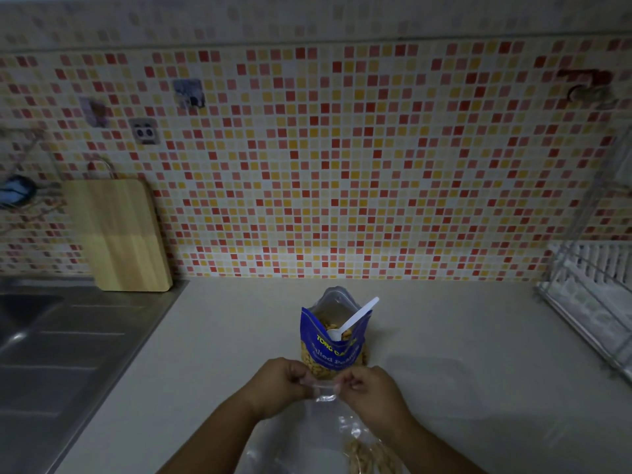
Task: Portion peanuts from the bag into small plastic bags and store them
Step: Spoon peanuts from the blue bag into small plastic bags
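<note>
A blue bag of salted peanuts stands open on the counter, with a white plastic spoon sticking out of its mouth. In front of it I hold a small clear plastic bag by its top edge. My left hand pinches the left end of that edge and my right hand pinches the right end. Below my hands, more clear plastic bags with peanuts inside lie on the counter near the bottom edge of the view.
A steel sink and drainboard fill the left side. A wooden cutting board leans on the mosaic-tiled wall. A white dish rack stands at the right. The pale counter stretches between them.
</note>
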